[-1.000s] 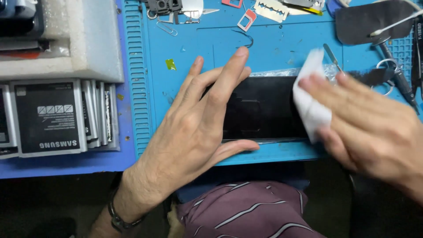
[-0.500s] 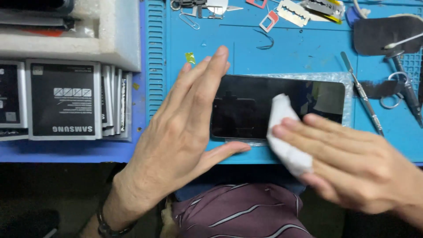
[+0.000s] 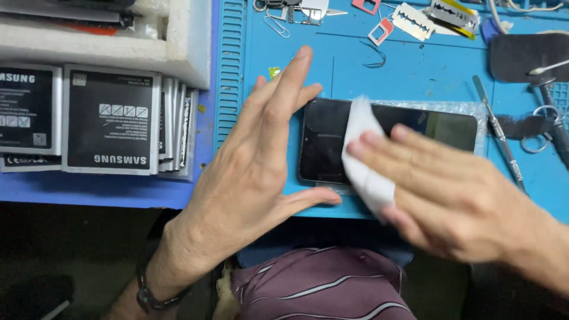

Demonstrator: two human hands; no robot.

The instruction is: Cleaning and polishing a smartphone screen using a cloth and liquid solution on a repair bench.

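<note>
Blue mat [image 3: 415,77] | batteries [image 3: 112,118] left | tweezers [image 3: 501,136], scissors [image 3: 548,127] right

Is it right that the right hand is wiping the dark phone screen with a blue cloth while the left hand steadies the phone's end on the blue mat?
Not quite: the cloth is white, not blue, as the head view shows. The right hand presses it on the dark phone screen while the left hand steadies the phone's end on the blue mat.

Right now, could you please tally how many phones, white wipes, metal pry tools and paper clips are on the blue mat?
phone: 1
white wipe: 1
metal pry tool: 1
paper clip: 1
Total: 4
</note>
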